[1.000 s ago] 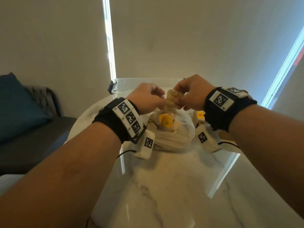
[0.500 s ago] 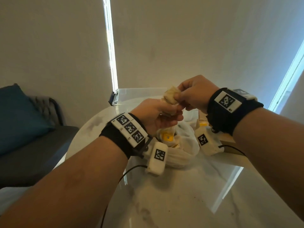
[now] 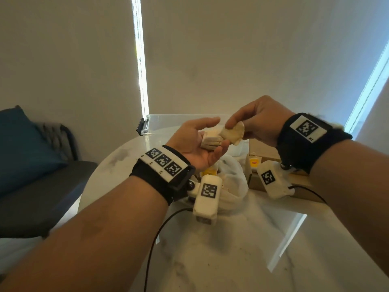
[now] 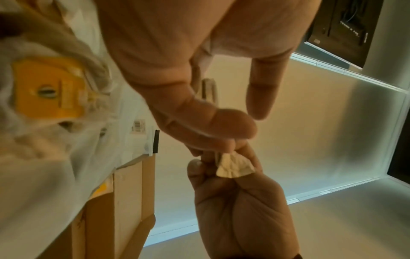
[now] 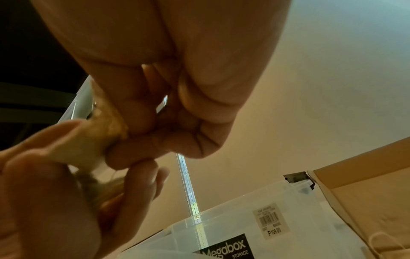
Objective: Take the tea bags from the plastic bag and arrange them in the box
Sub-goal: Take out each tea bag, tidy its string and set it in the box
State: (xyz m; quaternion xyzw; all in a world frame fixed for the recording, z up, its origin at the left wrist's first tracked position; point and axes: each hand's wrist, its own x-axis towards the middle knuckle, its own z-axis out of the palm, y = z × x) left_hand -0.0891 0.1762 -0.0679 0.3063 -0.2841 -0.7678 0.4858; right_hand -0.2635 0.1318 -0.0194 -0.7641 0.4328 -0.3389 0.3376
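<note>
My left hand [image 3: 216, 131] is turned palm up above the white plastic bag [image 3: 233, 178] and holds a small stack of beige tea bags [image 3: 210, 140] between thumb and loosely curled fingers. Just to its right, my right hand [image 3: 231, 125] pinches a single crumpled tea bag [image 3: 234, 134] that touches the stack. The left wrist view shows that pinched tea bag [image 4: 235, 166] in the right hand's fingertips. More tea bags with a yellow tag [image 4: 48, 87] lie in the plastic bag [image 4: 44, 140]. The open cardboard box [image 3: 263, 148] stands behind my right wrist with a yellow-tagged tea bag [image 3: 254, 162] inside.
A clear plastic storage box [image 3: 168, 123] stands at the back of the round marble table [image 3: 210, 260], against the wall. A dark sofa with a blue cushion [image 3: 21, 148] is to the left. A black cable [image 3: 160, 228] runs from my left wrist across the table.
Both hands have risen off the plastic bag. My left hand turned palm up and loosened around the stack, while the right hand drew one tea bag off to the right.
</note>
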